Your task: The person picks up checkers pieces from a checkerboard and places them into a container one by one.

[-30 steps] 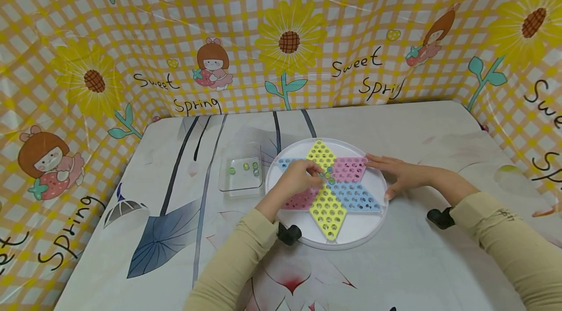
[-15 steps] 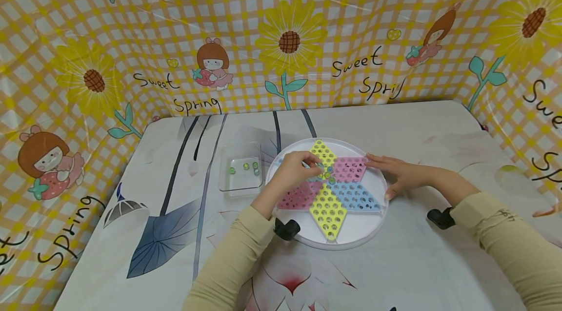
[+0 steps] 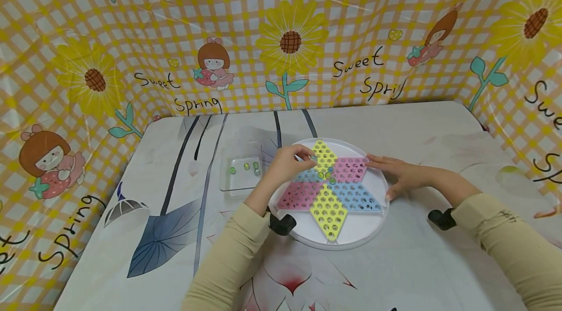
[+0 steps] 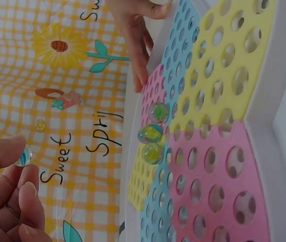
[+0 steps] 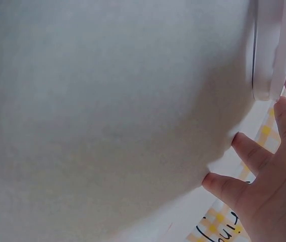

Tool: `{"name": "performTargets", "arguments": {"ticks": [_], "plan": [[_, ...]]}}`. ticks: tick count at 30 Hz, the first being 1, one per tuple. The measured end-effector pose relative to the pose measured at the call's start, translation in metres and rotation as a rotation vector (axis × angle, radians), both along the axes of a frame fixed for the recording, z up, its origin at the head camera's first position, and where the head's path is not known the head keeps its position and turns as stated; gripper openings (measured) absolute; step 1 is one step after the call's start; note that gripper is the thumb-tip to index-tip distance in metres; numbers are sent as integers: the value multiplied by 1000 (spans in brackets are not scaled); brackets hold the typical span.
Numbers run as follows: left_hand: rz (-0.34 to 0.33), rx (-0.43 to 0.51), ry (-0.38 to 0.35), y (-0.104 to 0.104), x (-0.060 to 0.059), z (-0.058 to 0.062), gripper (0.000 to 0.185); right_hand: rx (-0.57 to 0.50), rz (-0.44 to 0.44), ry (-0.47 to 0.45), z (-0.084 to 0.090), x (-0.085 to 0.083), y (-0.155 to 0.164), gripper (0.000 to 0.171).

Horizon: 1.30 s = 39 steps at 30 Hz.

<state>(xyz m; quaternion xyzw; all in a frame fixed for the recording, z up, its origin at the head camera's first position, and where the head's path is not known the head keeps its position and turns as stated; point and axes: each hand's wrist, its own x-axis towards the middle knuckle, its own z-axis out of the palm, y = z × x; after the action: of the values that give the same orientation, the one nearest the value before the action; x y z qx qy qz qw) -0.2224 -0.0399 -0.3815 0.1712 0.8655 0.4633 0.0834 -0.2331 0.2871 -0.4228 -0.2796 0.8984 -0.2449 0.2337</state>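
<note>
Left hand (image 3: 287, 164) is up over the far-left part of the round Chinese checkers board (image 3: 328, 189), and it pinches a glass marble (image 4: 23, 155) between thumb and fingertip. The clear tray (image 3: 240, 170) with four marbles lies on the desk (image 3: 395, 262) just left of that hand, closer to it than to the right one. Three marbles (image 3: 327, 175) sit clustered at the board's centre, just right of the pinching fingers. Right hand (image 3: 401, 174) lies flat, fingers straight, along the board's right rim. The left wrist view shows the pinched marble plainly; the head view barely shows it. The right wrist view shows only fingers on the white rim.
</note>
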Motion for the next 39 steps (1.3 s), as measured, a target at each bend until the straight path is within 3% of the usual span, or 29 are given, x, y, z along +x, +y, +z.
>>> {"name": "performTargets", "arguments": {"ticks": [9,29,39], "plan": [[10,10,12,-13,-4,2,21,-17,22,15,-3,-1,1,98],[182,28,-17,-54,-10,4,23,19,0,20,-6,-2,3,98],[239,20,29,-75,-11,1,25,34,-7,16,-4,-2,1,98]]}}
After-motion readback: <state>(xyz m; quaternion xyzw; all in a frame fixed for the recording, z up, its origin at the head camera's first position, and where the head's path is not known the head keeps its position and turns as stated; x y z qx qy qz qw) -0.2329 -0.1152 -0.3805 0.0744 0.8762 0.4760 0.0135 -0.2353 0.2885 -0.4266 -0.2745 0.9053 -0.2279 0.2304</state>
